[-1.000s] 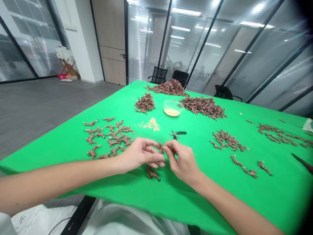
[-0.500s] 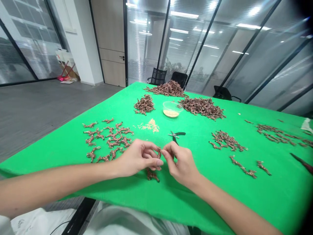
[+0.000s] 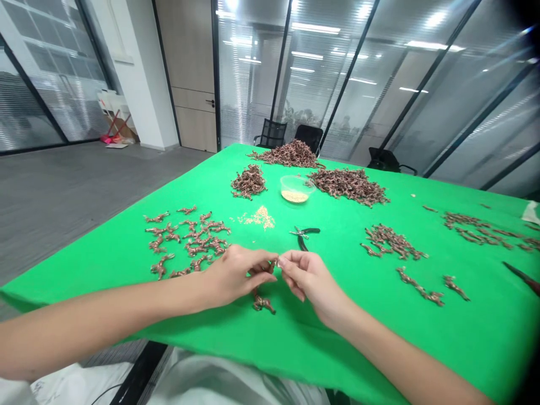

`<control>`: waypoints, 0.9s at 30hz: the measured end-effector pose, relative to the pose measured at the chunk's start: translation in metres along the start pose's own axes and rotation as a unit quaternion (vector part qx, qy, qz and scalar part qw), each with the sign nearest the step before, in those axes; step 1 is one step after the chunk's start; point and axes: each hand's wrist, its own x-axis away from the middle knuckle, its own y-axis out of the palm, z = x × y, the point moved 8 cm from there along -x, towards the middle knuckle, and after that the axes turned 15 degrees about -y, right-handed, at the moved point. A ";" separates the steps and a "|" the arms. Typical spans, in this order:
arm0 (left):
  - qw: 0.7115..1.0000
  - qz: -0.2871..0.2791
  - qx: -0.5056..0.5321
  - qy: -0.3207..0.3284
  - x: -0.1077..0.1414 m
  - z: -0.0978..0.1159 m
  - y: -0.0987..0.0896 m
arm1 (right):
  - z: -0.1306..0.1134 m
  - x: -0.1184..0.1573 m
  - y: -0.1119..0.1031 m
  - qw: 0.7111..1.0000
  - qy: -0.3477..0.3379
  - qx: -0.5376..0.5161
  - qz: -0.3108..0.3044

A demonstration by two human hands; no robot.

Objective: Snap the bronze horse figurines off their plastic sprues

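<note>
My left hand (image 3: 236,274) grips a small copper-brown figurine (image 3: 270,266) between its fingertips, and the fingers hide most of it. My right hand (image 3: 307,280) is right next to that figurine, with thumb and forefinger pinched together; anything between them is too small to see. Another brown figurine (image 3: 264,304) lies on the green cloth (image 3: 337,337) just below my left hand. Black-handled pliers (image 3: 304,233) rest beyond my hands.
Heaps and scattered rows of brown figurines (image 3: 188,239) cover the green-covered table. A clear plastic bowl (image 3: 294,188) holds pale beads, and loose beads (image 3: 261,217) lie in a patch on the cloth. Black chairs (image 3: 272,133) stand beyond the far edge.
My right fingertips have moved slightly rightward from the figurine, and my left fingers now cover more of it. The view has shifted a little.
</note>
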 end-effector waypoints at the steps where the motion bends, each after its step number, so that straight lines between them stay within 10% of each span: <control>1: 1.000 0.001 -0.008 0.006 0.000 -0.001 0.001 | 0.001 0.000 0.000 1.000 0.009 -0.012 0.000; 8: 0.994 -0.041 0.055 -0.079 -0.005 -0.006 0.002 | 0.003 0.001 0.000 0.999 0.033 -0.042 0.013; 16: 0.923 -0.090 0.219 -0.304 -0.001 -0.034 0.015 | 0.002 0.001 -0.003 0.998 0.046 -0.035 0.036; 27: 0.909 -0.105 0.252 -0.316 0.000 -0.035 0.019 | 0.001 -0.002 -0.005 0.998 0.005 0.063 0.006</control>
